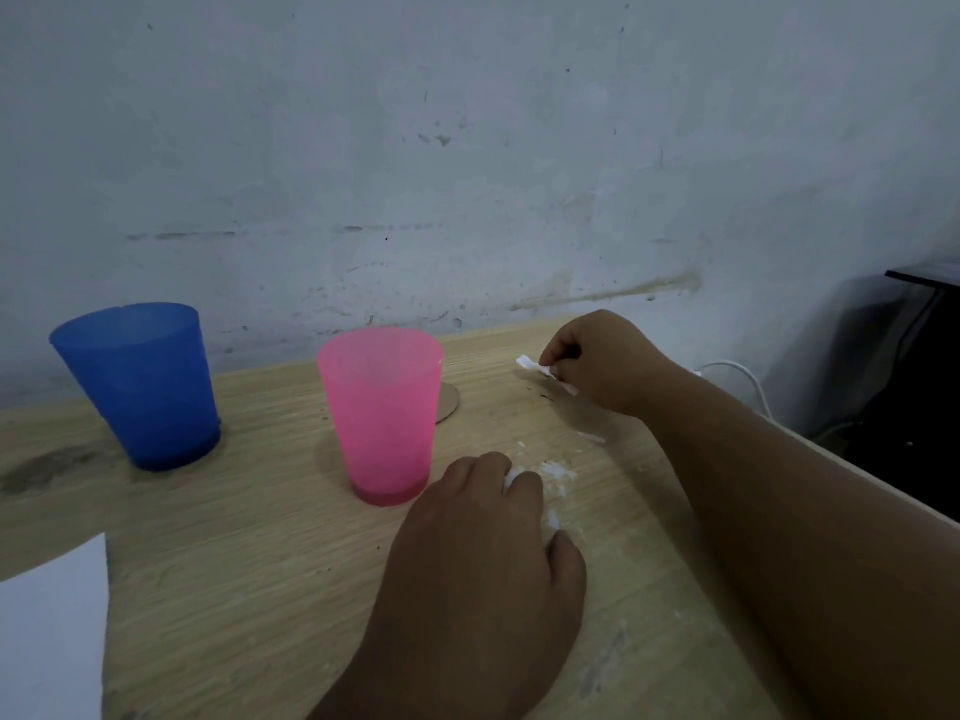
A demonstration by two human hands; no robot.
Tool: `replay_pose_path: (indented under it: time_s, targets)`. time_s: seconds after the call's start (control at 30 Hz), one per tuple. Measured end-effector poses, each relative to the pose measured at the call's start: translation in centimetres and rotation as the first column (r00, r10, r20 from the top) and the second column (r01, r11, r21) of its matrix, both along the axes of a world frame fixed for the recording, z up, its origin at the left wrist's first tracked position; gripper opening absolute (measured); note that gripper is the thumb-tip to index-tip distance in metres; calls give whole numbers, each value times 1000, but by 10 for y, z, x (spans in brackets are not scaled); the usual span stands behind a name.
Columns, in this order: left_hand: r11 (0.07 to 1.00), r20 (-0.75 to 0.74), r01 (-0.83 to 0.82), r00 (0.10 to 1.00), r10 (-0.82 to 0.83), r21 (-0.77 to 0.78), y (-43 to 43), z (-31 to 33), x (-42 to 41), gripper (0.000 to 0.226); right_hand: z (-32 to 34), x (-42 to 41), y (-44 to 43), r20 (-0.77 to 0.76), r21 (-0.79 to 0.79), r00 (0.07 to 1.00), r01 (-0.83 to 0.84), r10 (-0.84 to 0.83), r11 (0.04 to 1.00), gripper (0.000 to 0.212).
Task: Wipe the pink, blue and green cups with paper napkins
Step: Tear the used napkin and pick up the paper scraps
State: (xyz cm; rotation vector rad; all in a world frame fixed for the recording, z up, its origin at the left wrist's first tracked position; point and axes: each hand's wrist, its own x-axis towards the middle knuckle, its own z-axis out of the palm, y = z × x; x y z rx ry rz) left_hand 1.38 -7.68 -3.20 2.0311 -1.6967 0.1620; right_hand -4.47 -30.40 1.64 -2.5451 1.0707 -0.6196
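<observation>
A pink cup stands upright in the middle of the wooden table. A blue cup stands upright to its left, near the wall. No green cup is in view. My left hand rests on the table just right of the pink cup's base, fingers closed over a crumpled white napkin that peeks out between them. My right hand is farther back on the right, pinching a small strip of white napkin just above the table.
White paper crumbs are scattered on the table between my hands. A cardboard disc lies behind the pink cup. A white sheet covers the near left corner. A white cable and dark furniture sit beyond the table's right edge.
</observation>
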Motion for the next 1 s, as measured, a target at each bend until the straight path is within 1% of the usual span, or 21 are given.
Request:
replay_pose_path:
  time_s: [0.1,0.17,0.23,0.37,0.43,0.5,0.6,0.67,0.73,0.77,0.8,0.83,0.93,1.0]
  targets:
    - [1000,8,-3,1000,3,18,1,2,-1,56,-3,3,4,-78,-38,996,-43,40,998,15]
    - [1000,23,-5,1000,5,19,1,3,-1,55,-4,4,6,-135,-75,987,-98,88,992,28]
    - [1000,29,-7,1000,6,18,1,3,-1,53,-4,6,6,-201,-90,973,-134,114,987,33]
    - [1000,17,-6,1000,5,18,0,1,-1,48,-2,10,11,-251,-73,952,-197,173,978,26]
    - [1000,9,-6,1000,6,30,0,2,-1,51,1,9,13,-280,-56,939,-225,201,973,20]
    - [999,10,-5,1000,4,44,1,3,-1,55,4,5,13,-251,-11,941,-235,225,972,20]
    - [999,16,0,1000,0,35,2,3,-1,53,7,-3,11,-191,34,958,-212,215,977,18]
    - [1000,18,-1,1000,1,29,2,2,0,51,7,-7,7,-106,47,983,-142,147,989,21]
    - [1000,21,-4,1000,3,24,1,2,0,50,9,-10,6,9,130,998,-66,66,989,27]
    - [1000,20,-4,1000,4,21,1,2,0,49,11,-10,6,32,178,998,-52,47,983,28]
    - [1000,18,-5,1000,5,22,1,2,0,49,12,-10,7,17,213,998,-55,53,975,29]
    - [1000,18,-6,1000,6,26,1,2,0,49,13,-9,8,-31,224,997,-67,76,972,29]
    - [1000,10,-3,1000,2,29,2,2,0,51,17,-7,11,-202,171,968,-113,147,979,24]
    - [999,14,-2,1000,2,39,2,3,0,52,20,-8,12,-310,126,928,-178,209,976,22]
